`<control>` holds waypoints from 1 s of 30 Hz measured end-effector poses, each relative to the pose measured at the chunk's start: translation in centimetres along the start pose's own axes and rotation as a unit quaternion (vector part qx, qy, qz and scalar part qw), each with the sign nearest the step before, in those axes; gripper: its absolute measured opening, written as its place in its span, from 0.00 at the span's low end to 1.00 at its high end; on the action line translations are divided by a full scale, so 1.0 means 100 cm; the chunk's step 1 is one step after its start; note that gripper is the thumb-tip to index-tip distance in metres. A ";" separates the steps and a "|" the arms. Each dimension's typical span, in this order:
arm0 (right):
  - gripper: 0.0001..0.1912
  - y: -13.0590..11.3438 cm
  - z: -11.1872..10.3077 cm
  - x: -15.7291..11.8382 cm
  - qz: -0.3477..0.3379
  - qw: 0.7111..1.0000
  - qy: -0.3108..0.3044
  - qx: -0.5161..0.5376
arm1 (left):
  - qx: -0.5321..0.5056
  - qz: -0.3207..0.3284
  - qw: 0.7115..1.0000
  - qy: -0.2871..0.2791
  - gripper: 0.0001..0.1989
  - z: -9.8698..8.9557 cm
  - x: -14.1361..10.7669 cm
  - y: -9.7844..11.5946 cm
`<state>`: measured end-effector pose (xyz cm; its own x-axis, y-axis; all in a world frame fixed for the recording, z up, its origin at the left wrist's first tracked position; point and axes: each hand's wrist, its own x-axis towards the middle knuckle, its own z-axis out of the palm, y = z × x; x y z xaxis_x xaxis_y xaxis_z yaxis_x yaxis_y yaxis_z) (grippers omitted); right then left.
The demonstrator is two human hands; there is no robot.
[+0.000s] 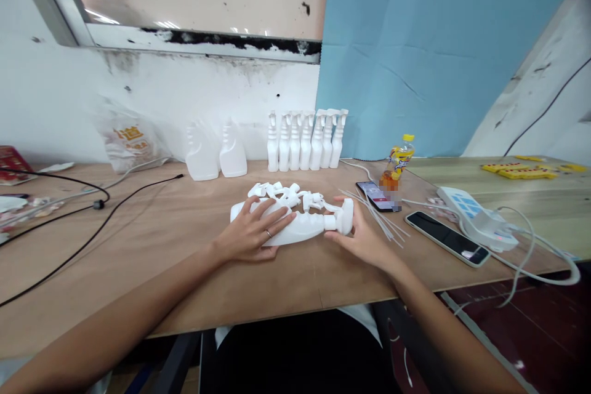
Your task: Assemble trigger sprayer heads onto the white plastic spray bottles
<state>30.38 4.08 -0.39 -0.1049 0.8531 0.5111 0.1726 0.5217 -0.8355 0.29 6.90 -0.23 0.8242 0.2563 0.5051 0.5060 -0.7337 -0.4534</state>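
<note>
A white spray bottle point(300, 229) lies on its side above the near part of the table, its neck to the right. My left hand point(253, 228) is wrapped over the bottle's body, a ring on one finger. At the neck, my right hand point(357, 231) grips the white trigger head point(343, 217), which sits at the bottle's mouth; whether it is fully screwed on I cannot tell. Just behind the bottle is a pile of loose white trigger heads point(289, 194). Thin white dip tubes point(381, 221) lie spread to the right of my right hand.
Several bottles with trigger heads point(305, 141) stand in a row by the wall, left of which are two headless bottles point(233, 149). Phones point(447, 238), a drink bottle point(401, 160) and a power strip point(478, 218) lie or stand rightward; a black cable point(115, 215) crosses the left.
</note>
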 end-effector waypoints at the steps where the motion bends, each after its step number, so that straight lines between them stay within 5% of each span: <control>1: 0.33 -0.001 0.000 0.000 0.014 1.000 -0.006 -0.003 | -0.003 0.000 1.000 0.006 0.37 -0.001 0.000 0.000; 6: 0.16 -0.011 -0.001 -0.001 0.100 0.994 -0.047 -0.018 | -0.011 -0.002 0.999 0.034 0.38 -0.005 0.002 0.002; 11: 0.24 -0.016 0.000 -0.003 0.156 0.987 -0.024 -0.012 | -0.025 -0.004 0.999 0.043 0.39 -0.004 0.002 0.012; 17: 0.21 -0.015 -0.003 0.001 0.156 0.987 -0.035 0.005 | -0.036 -0.050 0.998 0.010 0.35 -0.015 0.018 0.025; 23: 0.15 -0.014 0.009 -0.003 0.114 0.992 -0.053 -0.031 | -0.050 -0.099 0.992 -0.054 0.46 -0.022 0.062 0.039; 30: 0.17 -0.006 0.012 -0.005 0.053 0.992 -0.055 -0.101 | -0.055 -0.117 0.986 -0.101 0.20 -0.009 0.071 0.042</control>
<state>29.14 3.34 -0.35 -0.1797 0.9038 0.3884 0.3794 0.4279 -0.8203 8.00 5.05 2.12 0.7280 0.5385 0.4244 0.6666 -0.7007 -0.2543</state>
